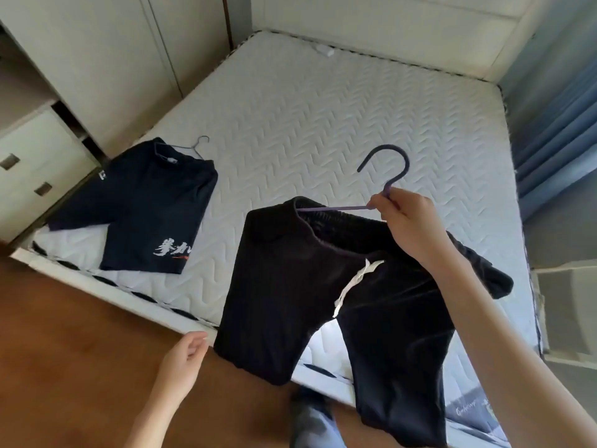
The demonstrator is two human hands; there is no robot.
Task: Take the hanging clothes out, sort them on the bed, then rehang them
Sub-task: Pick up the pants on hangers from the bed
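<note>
**Dark trousers held up on a hanger over the bed**

Nearest, the left hand (185,354) is hovering over the wooden floor (80,334), fingers loosely curled and gripping nothing, just beside one trouser leg. The black trousers (323,292) are hanging over the near edge of the bed (323,118), a white drawstring (355,282) dangling at the waist. The right hand (408,221) is pinching the neck of the purple hanger (384,176) threaded through the waistband. Farther left, navy shorts (145,205) with white lettering are lying flat on the mattress, on a thin wire hanger (193,147).
</note>
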